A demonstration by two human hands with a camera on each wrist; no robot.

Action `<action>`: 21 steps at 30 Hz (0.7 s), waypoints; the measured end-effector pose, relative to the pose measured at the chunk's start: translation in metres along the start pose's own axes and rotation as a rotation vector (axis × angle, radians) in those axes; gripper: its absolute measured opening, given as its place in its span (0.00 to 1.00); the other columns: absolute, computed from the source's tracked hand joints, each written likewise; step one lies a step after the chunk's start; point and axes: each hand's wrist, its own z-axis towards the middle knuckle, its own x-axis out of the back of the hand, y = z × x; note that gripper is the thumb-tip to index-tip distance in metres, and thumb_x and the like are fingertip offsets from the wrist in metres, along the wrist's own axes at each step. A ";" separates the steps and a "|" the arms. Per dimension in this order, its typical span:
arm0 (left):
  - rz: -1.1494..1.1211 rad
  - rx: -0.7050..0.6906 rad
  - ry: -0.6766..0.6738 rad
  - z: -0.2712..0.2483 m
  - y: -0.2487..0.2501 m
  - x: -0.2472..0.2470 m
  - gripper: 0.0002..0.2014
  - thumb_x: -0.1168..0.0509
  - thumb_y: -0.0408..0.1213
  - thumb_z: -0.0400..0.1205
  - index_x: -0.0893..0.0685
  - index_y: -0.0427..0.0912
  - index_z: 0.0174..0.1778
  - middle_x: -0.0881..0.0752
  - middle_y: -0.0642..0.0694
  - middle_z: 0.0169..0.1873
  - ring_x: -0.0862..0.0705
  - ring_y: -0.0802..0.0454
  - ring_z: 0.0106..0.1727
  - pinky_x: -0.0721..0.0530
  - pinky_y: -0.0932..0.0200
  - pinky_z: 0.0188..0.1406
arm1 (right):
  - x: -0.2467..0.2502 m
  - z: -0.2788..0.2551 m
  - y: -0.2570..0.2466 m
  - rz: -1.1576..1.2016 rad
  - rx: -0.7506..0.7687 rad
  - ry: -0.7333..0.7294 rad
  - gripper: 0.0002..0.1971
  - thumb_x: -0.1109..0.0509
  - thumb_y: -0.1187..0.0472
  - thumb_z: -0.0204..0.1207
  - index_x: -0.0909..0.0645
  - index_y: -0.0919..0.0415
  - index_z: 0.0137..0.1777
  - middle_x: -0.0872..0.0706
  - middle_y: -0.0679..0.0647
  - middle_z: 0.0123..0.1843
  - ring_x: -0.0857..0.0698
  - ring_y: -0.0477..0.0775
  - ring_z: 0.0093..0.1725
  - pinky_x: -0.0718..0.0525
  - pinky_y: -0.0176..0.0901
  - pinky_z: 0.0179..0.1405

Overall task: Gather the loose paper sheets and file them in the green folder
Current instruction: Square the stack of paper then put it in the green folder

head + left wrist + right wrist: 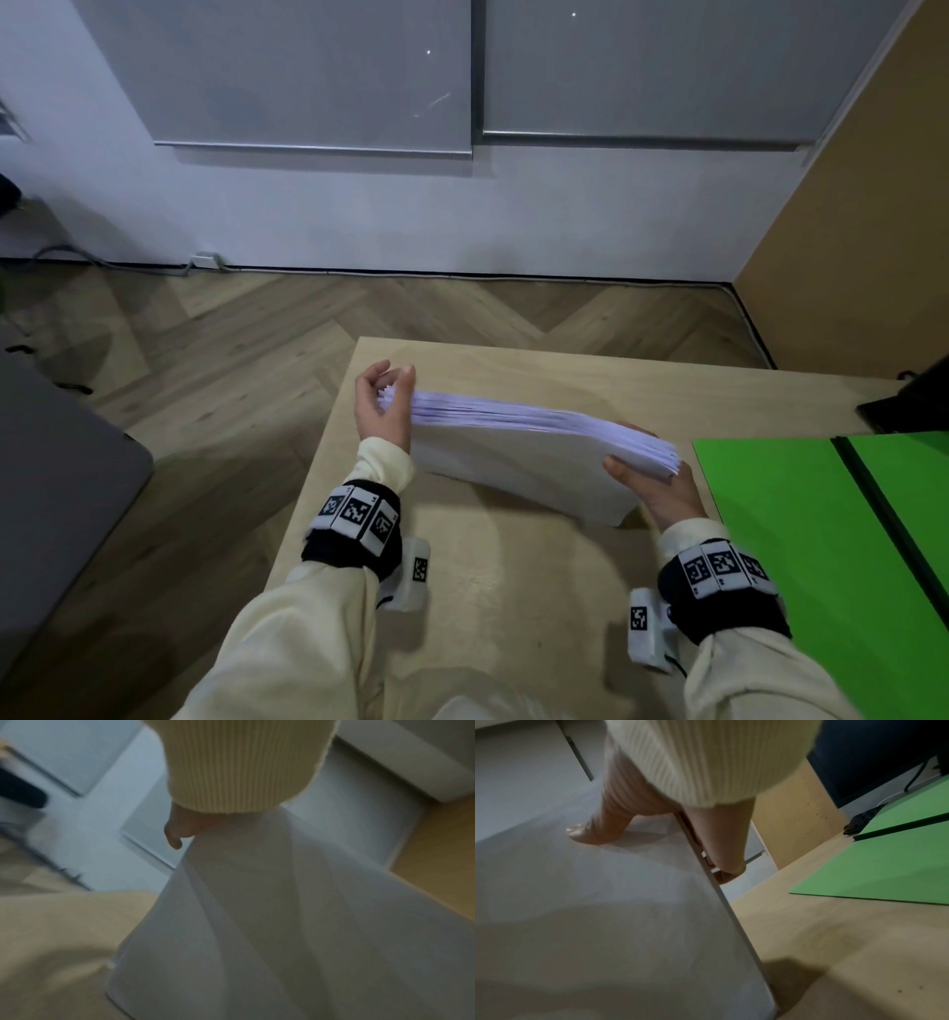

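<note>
1. The paper stack [518, 462] stands on edge at frame centre on the table [513, 591], probably to square its sheets.
2. The left hand [382, 411] and right hand [655, 488] clasp its ends.
3. The green folder [801, 539] lies open at right, ready.

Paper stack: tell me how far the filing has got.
Done: the sheets are gathered into one paper stack. In hand: left hand and right hand hold its ends, stood on edge on the table. Left: putting it in the open green folder, which holds no sheets yet.
</note>
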 end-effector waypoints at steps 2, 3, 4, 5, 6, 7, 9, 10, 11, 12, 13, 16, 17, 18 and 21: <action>0.011 -0.008 -0.027 -0.004 -0.002 -0.001 0.23 0.25 0.41 0.68 0.23 0.46 0.57 0.16 0.48 0.48 0.18 0.52 0.53 0.23 0.60 0.61 | -0.001 0.001 0.002 -0.009 -0.038 0.044 0.25 0.18 0.61 0.61 0.16 0.56 0.60 0.10 0.50 0.49 0.12 0.50 0.45 0.16 0.29 0.32; -0.008 -0.013 -0.003 -0.006 -0.002 -0.002 0.25 0.24 0.41 0.66 0.23 0.46 0.57 0.17 0.47 0.49 0.18 0.52 0.53 0.21 0.64 0.58 | -0.003 0.001 0.003 -0.003 -0.066 0.075 0.27 0.17 0.59 0.59 0.16 0.58 0.61 0.10 0.51 0.48 0.12 0.49 0.44 0.17 0.29 0.31; -0.028 -0.031 0.027 -0.009 -0.001 -0.002 0.26 0.23 0.40 0.65 0.23 0.46 0.58 0.18 0.47 0.48 0.19 0.53 0.52 0.21 0.70 0.54 | -0.004 0.002 0.004 0.000 -0.088 0.097 0.30 0.15 0.57 0.55 0.17 0.59 0.60 0.10 0.53 0.50 0.12 0.47 0.43 0.17 0.31 0.34; -0.020 -0.056 0.042 -0.012 0.001 -0.003 0.25 0.22 0.39 0.66 0.22 0.46 0.57 0.19 0.48 0.48 0.19 0.55 0.50 0.22 0.77 0.50 | -0.005 0.003 0.004 0.005 -0.087 0.107 0.30 0.14 0.56 0.52 0.17 0.59 0.57 0.11 0.54 0.50 0.12 0.45 0.41 0.17 0.32 0.36; 0.018 -0.096 0.027 -0.014 0.001 -0.003 0.22 0.22 0.37 0.67 0.20 0.45 0.55 0.19 0.48 0.48 0.19 0.57 0.50 0.23 0.81 0.48 | -0.006 0.002 0.003 0.005 -0.082 0.109 0.27 0.15 0.57 0.53 0.17 0.59 0.53 0.11 0.55 0.49 0.12 0.44 0.39 0.17 0.33 0.37; 0.059 -0.134 -0.007 -0.016 0.001 -0.003 0.17 0.22 0.37 0.68 0.18 0.45 0.51 0.17 0.46 0.49 0.19 0.57 0.50 0.23 0.80 0.50 | -0.007 0.002 0.001 -0.004 -0.086 0.107 0.22 0.15 0.61 0.56 0.17 0.58 0.50 0.11 0.56 0.48 0.13 0.44 0.38 0.18 0.34 0.37; 0.088 -0.190 -0.061 -0.015 0.001 -0.001 0.10 0.24 0.42 0.67 0.16 0.51 0.42 0.15 0.42 0.51 0.17 0.52 0.53 0.21 0.66 0.58 | -0.006 0.001 -0.001 -0.014 -0.086 0.104 0.14 0.18 0.66 0.61 0.17 0.57 0.45 0.12 0.55 0.45 0.14 0.47 0.39 0.20 0.35 0.41; 0.087 -0.193 -0.063 -0.013 0.002 0.000 0.08 0.26 0.45 0.67 0.17 0.55 0.39 0.14 0.44 0.50 0.17 0.50 0.54 0.20 0.60 0.57 | -0.006 0.000 -0.003 -0.013 -0.083 0.105 0.12 0.19 0.67 0.63 0.18 0.55 0.41 0.12 0.52 0.42 0.15 0.47 0.40 0.21 0.35 0.40; 0.082 -0.184 -0.065 -0.012 0.003 0.000 0.06 0.28 0.45 0.67 0.17 0.57 0.37 0.14 0.49 0.48 0.17 0.50 0.53 0.21 0.58 0.54 | -0.006 -0.002 -0.005 -0.017 -0.074 0.108 0.12 0.19 0.67 0.63 0.19 0.54 0.39 0.13 0.49 0.40 0.15 0.46 0.39 0.21 0.34 0.38; 0.085 -0.168 -0.067 -0.009 0.002 0.001 0.04 0.29 0.45 0.68 0.17 0.57 0.36 0.14 0.53 0.46 0.17 0.50 0.52 0.22 0.58 0.53 | -0.006 -0.002 -0.004 -0.012 -0.066 0.113 0.12 0.20 0.67 0.64 0.19 0.54 0.38 0.14 0.47 0.39 0.16 0.44 0.39 0.21 0.34 0.37; 0.089 -0.154 -0.078 -0.008 0.003 0.001 0.03 0.30 0.43 0.68 0.17 0.56 0.35 0.14 0.56 0.45 0.17 0.51 0.51 0.22 0.59 0.53 | -0.005 -0.001 -0.003 -0.004 -0.064 0.110 0.11 0.19 0.67 0.64 0.18 0.54 0.39 0.14 0.47 0.40 0.15 0.44 0.39 0.21 0.33 0.37; 0.024 -0.075 -0.070 0.001 0.003 0.003 0.07 0.32 0.32 0.72 0.18 0.50 0.32 0.14 0.53 0.42 0.15 0.55 0.47 0.22 0.57 0.55 | -0.005 0.001 0.000 -0.025 -0.035 0.103 0.13 0.18 0.63 0.61 0.15 0.55 0.45 0.11 0.47 0.42 0.13 0.44 0.40 0.20 0.34 0.42; -0.016 -0.051 -0.049 0.005 0.004 0.004 0.10 0.33 0.27 0.73 0.19 0.48 0.32 0.14 0.52 0.41 0.15 0.61 0.44 0.22 0.57 0.55 | -0.003 0.003 0.002 -0.027 -0.033 0.099 0.14 0.17 0.61 0.59 0.14 0.55 0.45 0.10 0.45 0.40 0.12 0.42 0.39 0.19 0.34 0.43; -0.051 -0.027 -0.044 0.009 0.005 0.005 0.11 0.34 0.24 0.73 0.20 0.46 0.32 0.15 0.51 0.40 0.15 0.67 0.41 0.23 0.58 0.54 | -0.002 0.003 0.004 -0.032 -0.037 0.095 0.15 0.16 0.59 0.56 0.13 0.55 0.43 0.09 0.43 0.37 0.11 0.39 0.37 0.18 0.34 0.43; -0.133 0.093 -0.158 0.018 0.008 0.008 0.14 0.32 0.31 0.66 0.22 0.43 0.47 0.16 0.47 0.47 0.15 0.63 0.46 0.21 0.63 0.53 | 0.002 0.006 0.008 -0.062 -0.080 0.090 0.14 0.16 0.61 0.57 0.13 0.56 0.43 0.09 0.38 0.30 0.11 0.41 0.36 0.18 0.39 0.50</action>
